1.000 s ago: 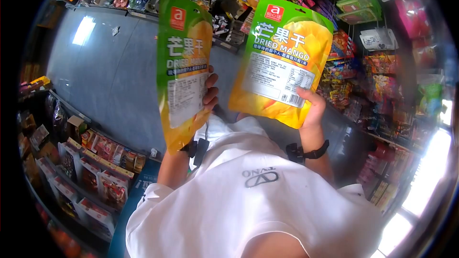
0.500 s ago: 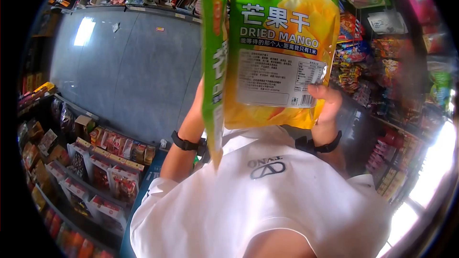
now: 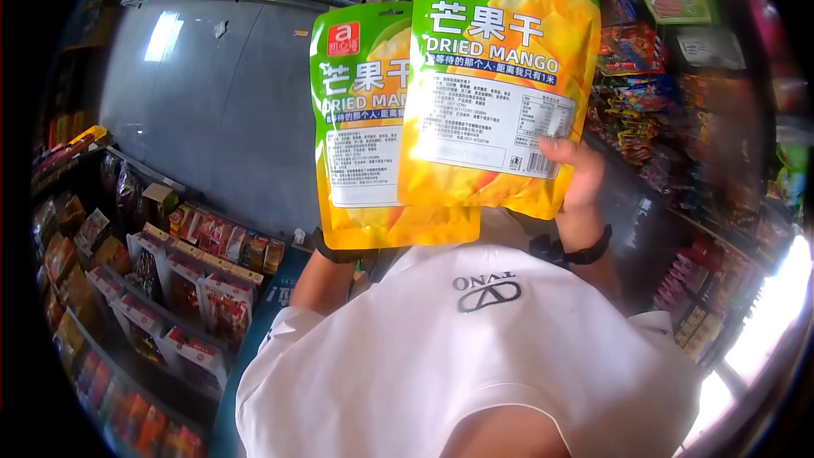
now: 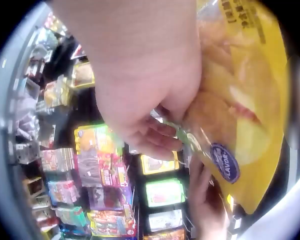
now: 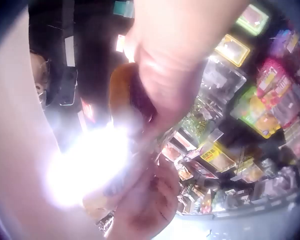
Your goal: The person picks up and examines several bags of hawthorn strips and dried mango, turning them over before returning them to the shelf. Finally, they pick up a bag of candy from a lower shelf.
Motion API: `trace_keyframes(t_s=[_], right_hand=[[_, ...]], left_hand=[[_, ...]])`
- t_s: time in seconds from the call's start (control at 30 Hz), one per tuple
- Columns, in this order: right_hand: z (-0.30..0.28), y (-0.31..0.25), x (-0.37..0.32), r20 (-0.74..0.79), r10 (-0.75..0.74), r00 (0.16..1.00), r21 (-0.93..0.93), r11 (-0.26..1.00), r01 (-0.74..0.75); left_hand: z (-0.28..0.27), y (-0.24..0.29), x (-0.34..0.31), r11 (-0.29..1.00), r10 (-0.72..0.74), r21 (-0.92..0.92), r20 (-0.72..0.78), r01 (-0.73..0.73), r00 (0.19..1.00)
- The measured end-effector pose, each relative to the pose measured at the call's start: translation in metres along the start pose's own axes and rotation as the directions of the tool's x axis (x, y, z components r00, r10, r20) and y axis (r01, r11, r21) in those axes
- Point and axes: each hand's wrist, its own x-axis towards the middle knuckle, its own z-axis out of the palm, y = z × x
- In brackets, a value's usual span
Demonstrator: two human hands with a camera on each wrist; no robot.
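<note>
Two green-and-yellow dried mango bags are held up close in the head view. The right bag (image 3: 496, 76) overlaps the front of the left bag (image 3: 365, 127). My right hand (image 3: 570, 176) grips the right bag at its lower right corner, thumb on the label side. My left hand is hidden behind the left bag there; only its black wristband (image 3: 329, 251) shows. In the left wrist view my left hand (image 4: 160, 136) pinches the bottom edge of the yellow bag (image 4: 240, 100). The right wrist view is blurred by glare, with my right hand (image 5: 165, 65) curled on something.
Low shelves of boxed snacks (image 3: 186, 271) run along the left. Racks of hanging packets (image 3: 644, 119) fill the right and the far end. A grey floor aisle (image 3: 229, 102) lies between them. My white shirt (image 3: 475, 356) fills the bottom of the head view.
The two bags, held apart a second ago, came together. The left bag turned from edge-on to face me and now sits behind the right bag.
</note>
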Motion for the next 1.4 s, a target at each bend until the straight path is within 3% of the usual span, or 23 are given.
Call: trace_keyframes(t_s=[0.17, 0.27, 0.67, 0.87, 0.97, 1.07, 1.17, 1.4], right_hand=[[-0.007, -0.003, 0.001, -0.036, 0.06, 0.998, -0.025, 0.998, -0.061], [-0.005, -0.004, 0.003, 0.057, 0.076, 0.995, 0.055, 0.995, -0.079], [-0.003, -0.009, 0.003, -0.014, -0.019, 1.0, -0.128, 0.992, 0.017], [-0.001, -0.01, 0.005, 0.073, 0.0, 0.997, -0.016, 1.0, 0.001], [-0.001, -0.009, 0.002, 0.033, -0.03, 0.999, -0.003, 1.0, 0.03], [-0.003, -0.012, -0.003, -0.093, -0.105, 0.99, -0.198, 0.977, 0.085], [-0.008, -0.014, -0.007, -0.179, -0.063, 0.982, -0.262, 0.965, 0.014], [-0.016, -0.008, -0.004, -0.062, -0.1, 0.993, -0.173, 0.981, 0.088]], left_hand=[[0.006, 0.005, -0.007, 0.997, 0.064, 0.041, -0.053, -0.062, 0.997], [0.009, 0.009, -0.012, 0.993, 0.101, 0.076, -0.071, -0.096, 0.992], [0.024, 0.034, -0.033, 0.95, 0.256, 0.21, -0.102, -0.23, 0.961], [0.029, 0.038, -0.042, 0.925, 0.313, 0.259, -0.111, -0.277, 0.943], [0.033, 0.042, -0.05, 0.908, 0.344, 0.295, -0.113, -0.299, 0.932], [0.034, 0.044, -0.057, 0.889, 0.368, 0.331, -0.11, -0.316, 0.923], [0.036, 0.046, -0.063, 0.872, 0.392, 0.361, -0.108, -0.331, 0.914], [0.042, 0.049, -0.057, 0.826, 0.457, 0.423, -0.113, -0.374, 0.882]])
